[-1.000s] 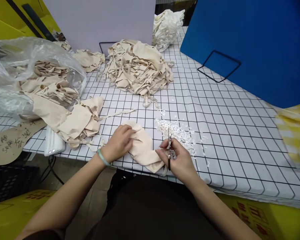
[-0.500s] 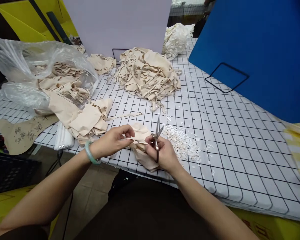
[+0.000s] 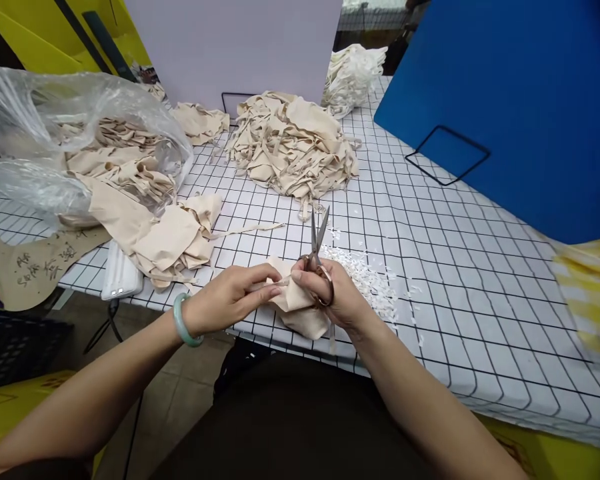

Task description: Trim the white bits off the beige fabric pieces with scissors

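Checked bench (image 3: 455,280) filling the view, white with a black grid. Behind it, a blue board (image 3: 505,100) leaning at the right and a pale panel (image 3: 235,47) standing at the back. At the left, a big clear plastic bag (image 3: 55,133) stuffed with beige fabric, more pieces spilling from its mouth onto the bench. Further back in the middle, a heap of beige fabric pieces and straps (image 3: 290,143); beyond that, a smaller white pile (image 3: 353,73). Near the front edge, a scatter of white snippets (image 3: 370,283) just right of the hands. Front and centre, a folded beige fabric piece (image 3: 300,310) at the bench edge, pinched between both hands. Left hand (image 3: 225,300), green bangle on the wrist, grip closed on the fabric's left edge with fingertips and thumb. Right hand (image 3: 333,297) closed around the scissors (image 3: 317,250) handles and pressing the fabric too; blades slightly parted, pointing up and away above the cloth.
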Demonstrator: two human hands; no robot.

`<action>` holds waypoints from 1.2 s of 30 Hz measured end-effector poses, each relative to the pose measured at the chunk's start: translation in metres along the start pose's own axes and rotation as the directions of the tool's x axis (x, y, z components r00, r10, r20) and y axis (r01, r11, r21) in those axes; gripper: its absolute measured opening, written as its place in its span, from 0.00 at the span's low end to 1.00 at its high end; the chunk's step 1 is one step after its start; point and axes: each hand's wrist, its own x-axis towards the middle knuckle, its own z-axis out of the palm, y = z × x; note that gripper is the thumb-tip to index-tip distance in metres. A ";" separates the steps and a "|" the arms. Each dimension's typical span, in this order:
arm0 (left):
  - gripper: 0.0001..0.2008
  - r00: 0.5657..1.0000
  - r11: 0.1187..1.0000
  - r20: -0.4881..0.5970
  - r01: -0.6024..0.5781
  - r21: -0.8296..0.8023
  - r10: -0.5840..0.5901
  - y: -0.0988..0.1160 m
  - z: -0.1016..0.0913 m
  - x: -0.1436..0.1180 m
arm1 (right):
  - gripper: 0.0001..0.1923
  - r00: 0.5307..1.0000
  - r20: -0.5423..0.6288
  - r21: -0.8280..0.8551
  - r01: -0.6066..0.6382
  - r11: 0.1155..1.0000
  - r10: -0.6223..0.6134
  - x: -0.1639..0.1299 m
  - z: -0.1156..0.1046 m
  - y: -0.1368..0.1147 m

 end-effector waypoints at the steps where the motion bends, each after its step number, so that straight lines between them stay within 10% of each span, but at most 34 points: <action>1: 0.12 1.000 1.000 -0.011 -0.020 0.003 0.020 0.003 -0.001 0.000 | 0.18 1.000 0.004 0.006 0.002 1.000 -0.002 0.001 0.000 -0.001; 9: 0.14 0.927 0.781 0.204 0.374 -0.499 -0.314 0.016 -0.008 -0.003 | 0.17 0.991 0.133 -0.162 -0.012 0.987 0.034 -0.003 -0.007 0.004; 19: 0.17 0.936 0.810 0.304 0.314 -0.495 -0.177 0.015 0.002 -0.005 | 0.17 0.994 0.103 0.006 -0.040 0.999 0.039 0.006 -0.001 0.006; 24: 0.15 0.999 0.954 0.014 -0.027 -0.297 0.033 0.031 -0.001 -0.007 | 0.18 0.993 0.119 0.059 -0.033 0.998 0.026 0.016 0.011 0.000; 29: 0.14 0.912 0.925 -0.402 -0.219 -0.309 0.081 0.025 0.020 -0.006 | 0.23 0.977 0.213 0.164 -0.033 0.986 -0.003 0.019 0.035 0.014; 33: 0.17 0.837 0.857 -0.524 -0.145 -0.495 -0.161 0.008 0.044 -0.005 | 0.21 0.997 0.078 -0.252 0.027 0.967 -0.007 0.003 0.024 0.016; 36: 0.16 0.800 0.909 -0.592 -0.169 -0.381 -0.100 0.007 0.057 -0.003 | 0.19 0.975 -0.022 -0.644 0.155 0.749 -0.220 -0.017 0.008 0.009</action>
